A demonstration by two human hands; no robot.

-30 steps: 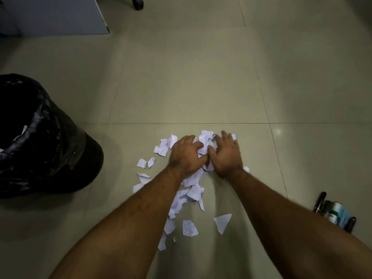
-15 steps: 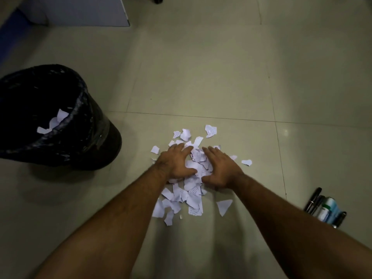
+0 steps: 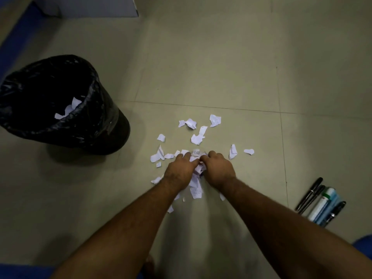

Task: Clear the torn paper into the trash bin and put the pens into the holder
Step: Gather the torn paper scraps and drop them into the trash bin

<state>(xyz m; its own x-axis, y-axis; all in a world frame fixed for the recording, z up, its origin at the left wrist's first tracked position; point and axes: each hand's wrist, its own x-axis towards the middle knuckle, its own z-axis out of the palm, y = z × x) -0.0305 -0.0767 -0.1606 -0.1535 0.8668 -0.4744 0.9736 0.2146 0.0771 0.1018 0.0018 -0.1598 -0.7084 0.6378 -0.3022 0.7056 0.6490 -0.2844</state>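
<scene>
Our left hand (image 3: 179,172) and right hand (image 3: 218,171), side by side, bunch torn paper (image 3: 196,185) on the floor (image 3: 201,67), fingers curled. Lines of print mark the scraps, too small to read.

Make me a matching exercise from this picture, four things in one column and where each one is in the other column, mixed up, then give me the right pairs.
Things
1. trash bin
2. pens
3. paper pile
4. left hand

Places
A. on the floor at the far right, lying side by side
B. between the two hands, on the tile
C. standing at the left, lined with a black bag, a few scraps inside
D. on the left side of the pile, opposite the right hand

Pairs: 1-C, 2-A, 3-B, 4-D
</scene>
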